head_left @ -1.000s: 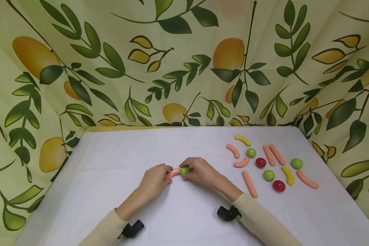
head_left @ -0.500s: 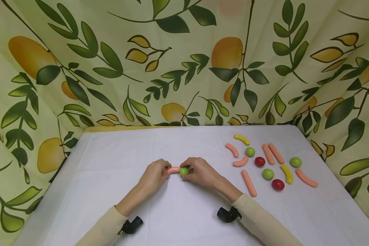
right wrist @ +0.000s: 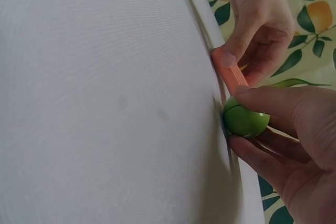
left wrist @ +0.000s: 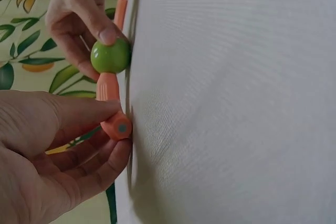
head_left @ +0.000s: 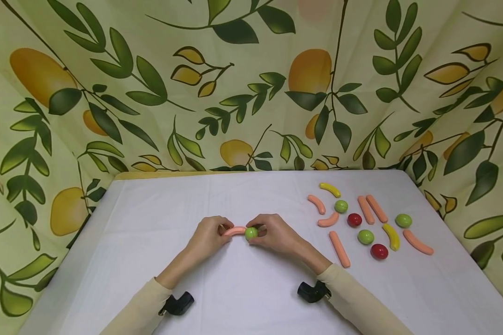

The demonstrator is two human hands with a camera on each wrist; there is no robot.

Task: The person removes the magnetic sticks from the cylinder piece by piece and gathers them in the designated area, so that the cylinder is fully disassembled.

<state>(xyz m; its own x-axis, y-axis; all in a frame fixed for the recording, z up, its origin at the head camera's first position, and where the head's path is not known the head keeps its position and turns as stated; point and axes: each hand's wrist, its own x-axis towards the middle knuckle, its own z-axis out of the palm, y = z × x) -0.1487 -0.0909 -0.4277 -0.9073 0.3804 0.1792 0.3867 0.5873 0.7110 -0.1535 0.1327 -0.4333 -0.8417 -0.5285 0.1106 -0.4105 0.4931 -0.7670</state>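
Near the middle of the white table, my left hand (head_left: 209, 236) pinches a curved orange-pink rod (head_left: 235, 231) by its left end, thumb on one side and fingers on the other. A small grey disc shows in the rod's end face in the left wrist view. My right hand (head_left: 275, 234) pinches a glossy green ball (head_left: 251, 233) between thumb and fingertips. Ball and rod meet end to end, as the left wrist view shows with the ball (left wrist: 110, 56) against the rod's far end. A groove runs across the ball (right wrist: 244, 119) in the right wrist view.
To the right lie loose pieces: straight orange rods (head_left: 339, 249), curved orange rods (head_left: 418, 242), yellow curved rods (head_left: 391, 237), red balls (head_left: 379, 251) and green balls (head_left: 365, 237). A leaf-and-fruit patterned curtain (head_left: 251, 93) hangs behind the white-covered table (head_left: 159, 209).
The left hand has turned the curved rod from a slant to nearly level, and more of it shows between the hands. The right hand keeps its pinch on the green ball.
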